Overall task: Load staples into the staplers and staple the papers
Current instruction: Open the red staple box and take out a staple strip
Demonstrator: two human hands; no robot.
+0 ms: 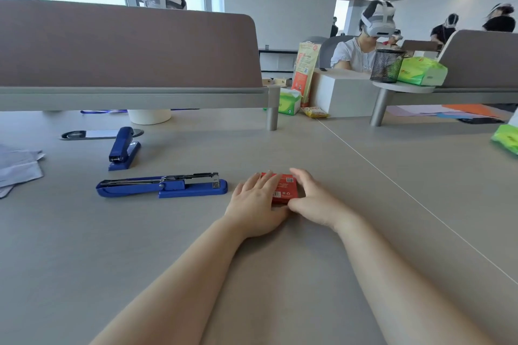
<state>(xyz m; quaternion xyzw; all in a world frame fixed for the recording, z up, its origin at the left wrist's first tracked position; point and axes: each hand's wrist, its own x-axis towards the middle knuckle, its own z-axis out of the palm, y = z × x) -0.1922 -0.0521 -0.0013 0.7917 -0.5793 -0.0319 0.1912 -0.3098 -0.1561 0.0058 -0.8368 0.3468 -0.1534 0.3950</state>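
1. Both hands are set on the red staple box [284, 190]: the left hand [256, 200] is laid flat across it, and the right hand [314, 199] is curled round its right side.
2. Just left, the opened blue stapler [162, 186] is laid flat.
3. Farther back, the closed blue stapler [123, 148] is placed; the papers [16, 168] are stacked far left.

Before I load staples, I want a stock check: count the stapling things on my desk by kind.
blue stapler: 2, one opened flat, one shut
red staple box: 1
paper pile: 1, sheets uncountable
Total: 4
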